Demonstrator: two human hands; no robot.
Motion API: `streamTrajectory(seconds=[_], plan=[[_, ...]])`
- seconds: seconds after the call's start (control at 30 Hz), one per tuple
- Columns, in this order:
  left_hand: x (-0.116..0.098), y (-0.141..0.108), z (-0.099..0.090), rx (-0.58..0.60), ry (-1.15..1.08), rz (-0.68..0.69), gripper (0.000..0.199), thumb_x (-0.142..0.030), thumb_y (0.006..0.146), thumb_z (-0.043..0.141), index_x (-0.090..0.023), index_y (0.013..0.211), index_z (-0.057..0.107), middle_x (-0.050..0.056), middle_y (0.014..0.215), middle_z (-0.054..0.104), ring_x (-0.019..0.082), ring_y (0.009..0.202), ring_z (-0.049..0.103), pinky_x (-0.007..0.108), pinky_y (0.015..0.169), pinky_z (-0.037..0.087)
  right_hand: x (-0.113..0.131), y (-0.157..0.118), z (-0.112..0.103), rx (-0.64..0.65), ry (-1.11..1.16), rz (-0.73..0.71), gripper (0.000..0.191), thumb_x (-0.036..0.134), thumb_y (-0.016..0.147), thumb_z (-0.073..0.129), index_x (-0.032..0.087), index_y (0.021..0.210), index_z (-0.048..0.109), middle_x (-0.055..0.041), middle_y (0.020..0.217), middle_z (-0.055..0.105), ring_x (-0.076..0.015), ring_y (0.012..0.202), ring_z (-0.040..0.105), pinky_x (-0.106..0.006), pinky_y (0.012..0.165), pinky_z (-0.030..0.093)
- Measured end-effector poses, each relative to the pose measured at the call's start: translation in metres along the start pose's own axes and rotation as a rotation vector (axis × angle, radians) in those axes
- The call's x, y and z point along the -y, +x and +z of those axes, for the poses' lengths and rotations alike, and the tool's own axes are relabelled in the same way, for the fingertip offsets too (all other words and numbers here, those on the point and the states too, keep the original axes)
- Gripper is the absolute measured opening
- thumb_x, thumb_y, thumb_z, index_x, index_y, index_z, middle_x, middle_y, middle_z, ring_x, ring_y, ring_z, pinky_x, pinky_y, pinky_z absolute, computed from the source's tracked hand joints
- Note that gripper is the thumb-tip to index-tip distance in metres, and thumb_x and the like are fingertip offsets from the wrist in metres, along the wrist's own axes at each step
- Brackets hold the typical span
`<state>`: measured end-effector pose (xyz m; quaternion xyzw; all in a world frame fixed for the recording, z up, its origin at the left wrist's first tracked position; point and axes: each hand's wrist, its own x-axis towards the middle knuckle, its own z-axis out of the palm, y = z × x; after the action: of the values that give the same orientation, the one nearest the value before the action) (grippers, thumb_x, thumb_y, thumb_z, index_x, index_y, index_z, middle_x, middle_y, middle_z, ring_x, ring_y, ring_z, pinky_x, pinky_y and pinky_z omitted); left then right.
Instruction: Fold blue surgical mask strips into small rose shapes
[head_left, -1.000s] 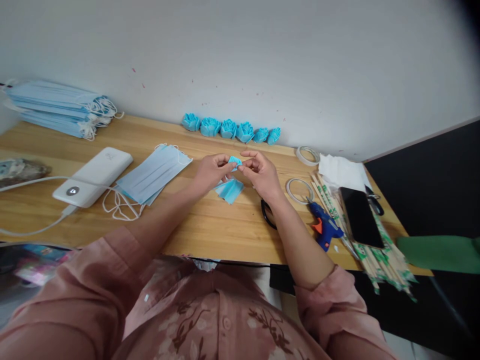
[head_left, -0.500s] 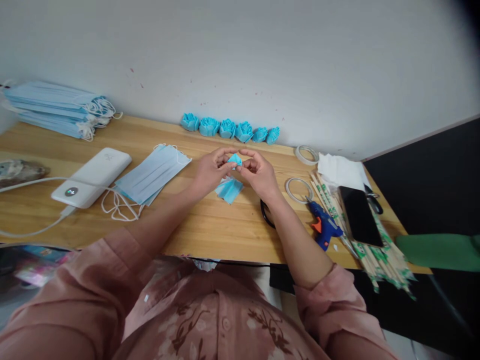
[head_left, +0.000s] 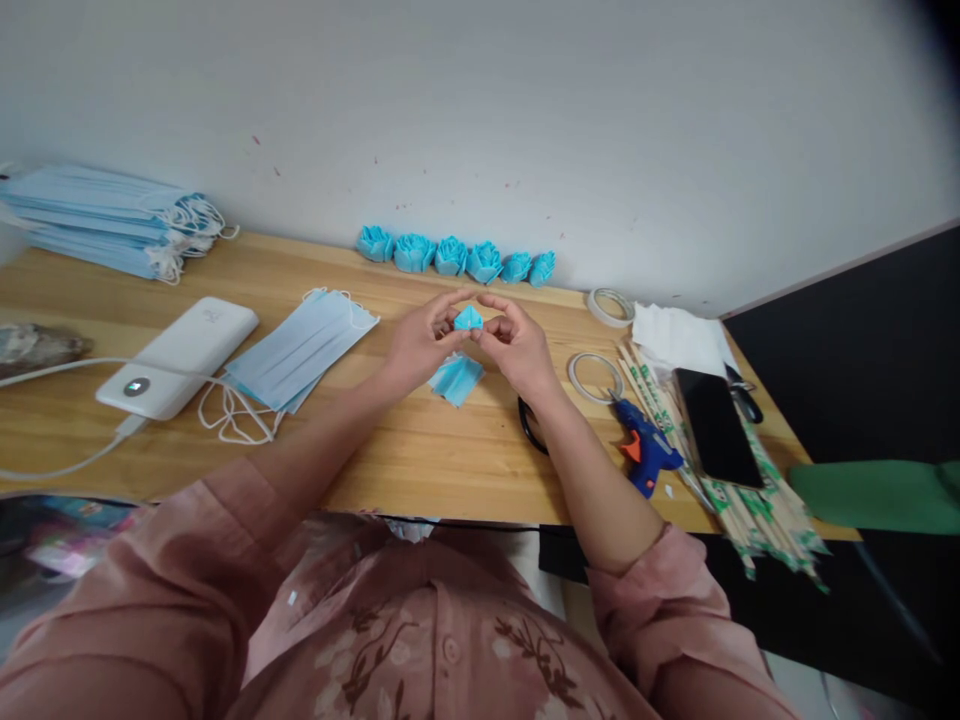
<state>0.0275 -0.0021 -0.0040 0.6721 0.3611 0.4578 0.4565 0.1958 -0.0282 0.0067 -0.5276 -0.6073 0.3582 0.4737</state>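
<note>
Between my two hands is a small folded piece of blue mask fabric (head_left: 469, 318), with a pointed top. My left hand (head_left: 421, 338) pinches its left side, and my right hand (head_left: 519, 342) pinches its right side; both forefingers arch above it. On the table just below lies a flat blue fabric piece (head_left: 457, 379), its upper edge near my fingers. Behind my hands, several blue fabric flowers (head_left: 451, 257) stand in a row along the wall. A black ring-shaped handle (head_left: 529, 428) is partly covered by my right forearm.
To the left lie face masks (head_left: 300, 345), a white power bank (head_left: 180, 355) with a cable, and a mask stack (head_left: 105, 220). On the right are tape rolls (head_left: 595, 378), a blue glue gun (head_left: 649, 455), wrapped chopsticks (head_left: 757, 520), a phone (head_left: 718, 425) and white tissue (head_left: 679, 338).
The folded fabric piece has turned a little in my fingers and now shows a clearer peaked shape. Both hands keep hold of it. The view has shifted slightly.
</note>
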Motion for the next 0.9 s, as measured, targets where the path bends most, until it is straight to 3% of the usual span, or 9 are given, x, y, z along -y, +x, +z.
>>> streamTrajectory(seconds=[0.37, 0.7, 0.9], plan=[[-0.007, -0.001, -0.001, -0.069, 0.108, -0.025, 0.055, -0.008, 0.077, 0.061, -0.020, 0.130, 0.065, -0.004, 0.074, 0.057, 0.009, 0.064, 0.050, 0.023, 0.060, 0.040, 0.002, -0.001, -0.001, 0.067, 0.016, 0.000, 0.045, 0.035, 0.078, 0.072, 0.022, 0.120, 0.065, 0.0044, 0.071, 0.061, -0.0115, 0.061, 0.051, -0.028, 0.059, 0.041], [-0.011, -0.004, -0.001, -0.002, 0.275, -0.007, 0.057, -0.009, 0.079, 0.058, -0.023, 0.134, 0.064, -0.003, 0.082, 0.064, 0.010, 0.067, 0.051, 0.023, 0.065, 0.039, 0.005, 0.000, -0.006, 0.059, -0.041, -0.029, 0.034, 0.036, 0.077, 0.072, 0.022, 0.108, 0.071, 0.0019, 0.078, 0.065, -0.0131, 0.069, 0.056, -0.030, 0.068, 0.045], [-0.012, -0.004, -0.001, 0.005, 0.200, -0.017, 0.058, -0.010, 0.080, 0.059, -0.021, 0.137, 0.061, -0.003, 0.078, 0.062, 0.010, 0.067, 0.051, 0.023, 0.064, 0.039, -0.001, 0.001, -0.006, 0.058, -0.008, -0.037, 0.033, 0.036, 0.078, 0.071, 0.023, 0.109, 0.072, 0.0012, 0.081, 0.067, -0.0139, 0.073, 0.057, -0.030, 0.071, 0.046]])
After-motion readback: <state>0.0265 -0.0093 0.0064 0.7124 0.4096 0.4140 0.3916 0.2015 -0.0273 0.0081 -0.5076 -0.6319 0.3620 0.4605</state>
